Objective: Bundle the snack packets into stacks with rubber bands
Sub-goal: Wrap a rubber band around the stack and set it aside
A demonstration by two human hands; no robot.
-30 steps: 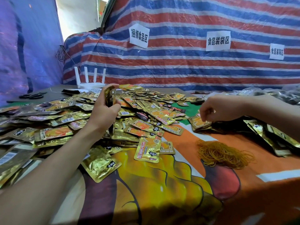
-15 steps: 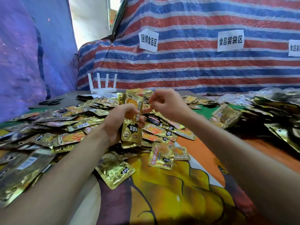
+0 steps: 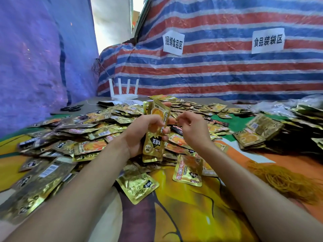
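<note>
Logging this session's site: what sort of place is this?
Likely a makeshift food-packing workstation: striped tarp walls carry paper zone signs, and a heap of snack packets lies beside loose rubber bands.

A white four-antenna router (image 3: 124, 95) stands at the far end of the counter (image 3: 90, 103), with black scissors (image 3: 72, 108) lying well to its left. Behind hangs a red, white and blue striped tarpaulin (image 3: 209, 72) bearing two paper signs (image 3: 173, 43) (image 3: 267, 40); a blue sheet (image 3: 35, 67) covers the left side.

glossy gold foil packets (image 3: 97, 119), woven plastic tarp (image 3: 209, 75)
</note>
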